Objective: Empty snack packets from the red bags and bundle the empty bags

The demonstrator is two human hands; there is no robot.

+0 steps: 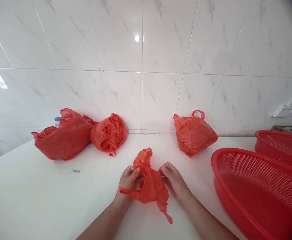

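A crumpled red plastic bag (152, 185) hangs between my two hands over the white table, its handle ends dangling toward me. My left hand (129, 181) pinches it near the upper left side, thumb on top. At its right edge is my right hand (172, 176), with thumb and fingers pressed together against the bag; the fingertips are partly hidden behind the plastic.
Against the tiled wall stand a full red bag (63, 140) with a blue-capped bottle (57, 121), a bundled red bag (108, 133) and another filled red bag (194, 133). Red baskets (219, 176) take up the right side. A socket (283, 111) is on the wall.
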